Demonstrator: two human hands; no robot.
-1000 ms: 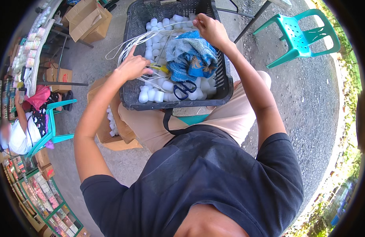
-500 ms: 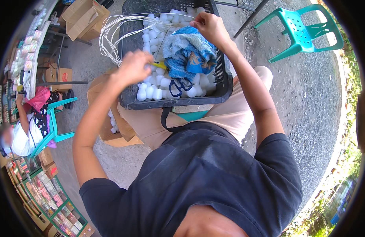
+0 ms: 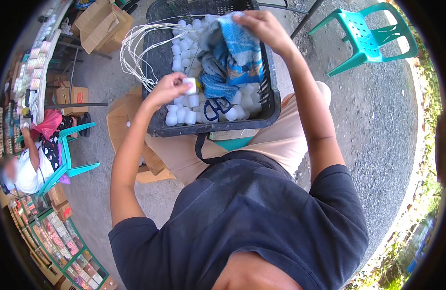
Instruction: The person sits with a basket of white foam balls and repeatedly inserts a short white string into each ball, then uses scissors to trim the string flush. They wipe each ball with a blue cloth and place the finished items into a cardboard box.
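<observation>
A black plastic crate (image 3: pixel 208 127) rests on my lap, holding many small white cylindrical pieces (image 3: pixel 185 116). Between the thumb and fingers of my left hand (image 3: pixel 168 89) is one white cylindrical piece (image 3: pixel 189 85), above the crate's left side. My right hand (image 3: pixel 267 30) pinches the top of a blue patterned towel (image 3: pixel 240 48) and lifts it, its lower part still lying on the pieces. Dark blue scissor handles (image 3: pixel 212 110) show below the towel; their blades are hidden. A loose bundle of thin white cord (image 3: pixel 131 53) hangs over the crate's left edge.
Cardboard boxes stand at the far left (image 3: pixel 103 26) and beside my left leg (image 3: pixel 120 116). A green plastic chair (image 3: pixel 365 43) is at the far right. On the left a person (image 3: pixel 32 164) sits on another green chair (image 3: pixel 67 157), near shelves of goods (image 3: pixel 68 237).
My right hand has left the cord and raised the towel's upper end. My left hand, blurred before, now holds a white piece. The crate has tilted slightly.
</observation>
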